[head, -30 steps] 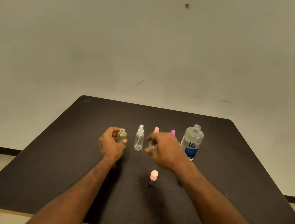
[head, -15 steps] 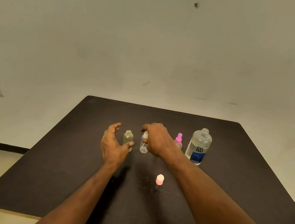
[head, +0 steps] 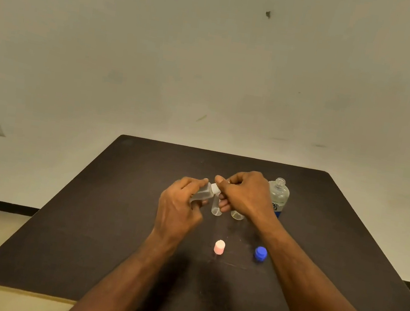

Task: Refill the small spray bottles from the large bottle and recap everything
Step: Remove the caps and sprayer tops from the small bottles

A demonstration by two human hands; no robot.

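Left hand (head: 179,201) grasps a small clear bottle (head: 202,194), tilted, above the table (head: 82,230). Right hand (head: 242,193) pinches its white spray cap (head: 214,188). 2 small bottles stand beneath, partly hidden. Large bottle (head: 278,196) uncapped, far right. Pink cap (head: 219,247) and blue cap (head: 260,253) lie near.

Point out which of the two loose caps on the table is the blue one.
The blue cap is the ribbed one beside the right forearm, nearer the large bottle. The pink cap to its left is smooth and rounded.
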